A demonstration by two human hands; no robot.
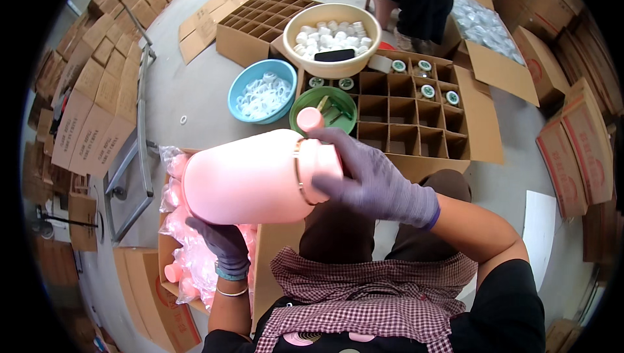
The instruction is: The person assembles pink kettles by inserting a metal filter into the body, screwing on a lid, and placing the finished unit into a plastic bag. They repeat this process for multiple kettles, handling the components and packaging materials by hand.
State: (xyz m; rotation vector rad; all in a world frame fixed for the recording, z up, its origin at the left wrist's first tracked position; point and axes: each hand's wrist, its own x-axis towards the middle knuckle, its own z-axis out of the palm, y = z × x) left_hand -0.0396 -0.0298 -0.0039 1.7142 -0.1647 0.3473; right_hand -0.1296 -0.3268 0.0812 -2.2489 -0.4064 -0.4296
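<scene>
A large pink bottle (244, 177) with a gold band round its neck lies on its side in front of me. My right hand (374, 177), in a grey-purple glove, is wrapped round the neck end. A small round pink cap (311, 119) shows above the neck by the right fingers; I cannot tell whether it is joined to the bottle. My gloved left hand (224, 246) supports the base end from below, its fingers partly hidden. Under it stands a carton of pink bottles (192, 255) in clear plastic bags.
Ahead are a divided carton (406, 135) with several lidded jars, a cream basin (292, 31) of white caps, a blue basin (232, 99) of white rings and a green bowl (302, 103). A metal trolley frame (140, 132) stands left. Another person (416, 2) sits beyond.
</scene>
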